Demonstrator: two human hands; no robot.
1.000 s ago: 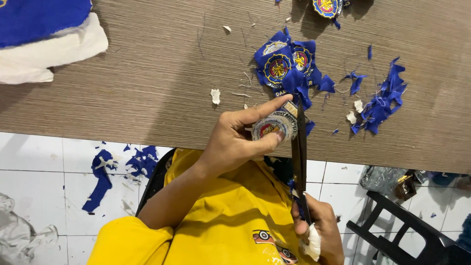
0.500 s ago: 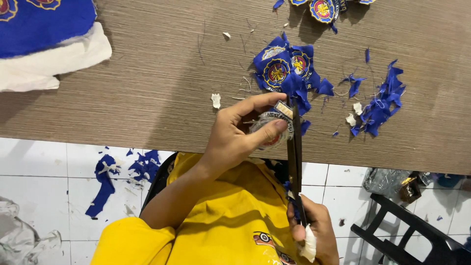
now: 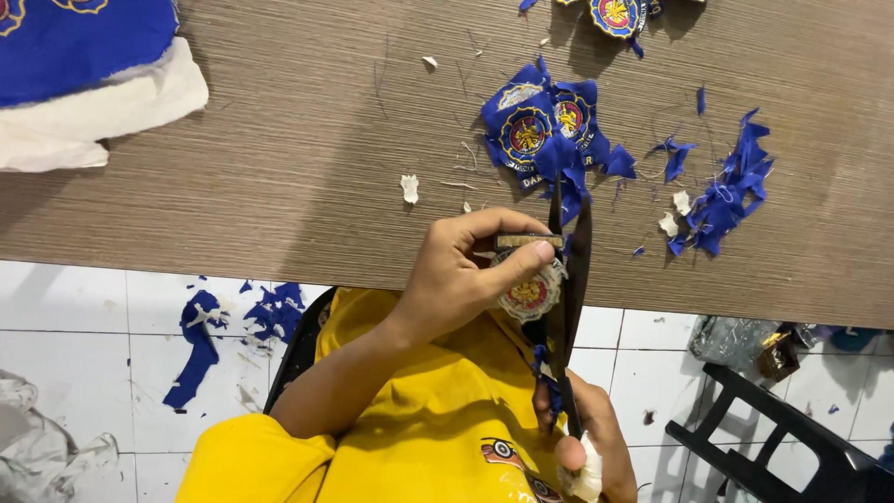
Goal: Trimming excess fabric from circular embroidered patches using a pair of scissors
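Looked like a small sewing or patch-trimming workshop, poss. home-based. A wood-grain worktable (image 3: pixel 279 168) carried finished embroidered patches (image 3: pixel 540 126), blue fabric offcuts (image 3: pixel 726 196) and a folded blue & white cloth (image 3: pixel 84 84). More blue scraps (image 3: pixel 200 345) lay on the white tiled floor (image 3: pixel 93 307). A black plastic chair (image 3: pixel 782 438) stood nearby; the rest of the room was out of view.

You work with two hands: your left hand (image 3: pixel 466 275) grips one round embroidered badge (image 3: pixel 531 296), your right hand (image 3: pixel 582 438) one pair of scissors (image 3: pixel 566 279). On the wooden surface (image 3: pixel 307 158) lie one cluster of three cut badges (image 3: pixel 540 126), one badge at the top edge (image 3: pixel 616 14), and one folded blue-and-white cloth (image 3: pixel 88 70).
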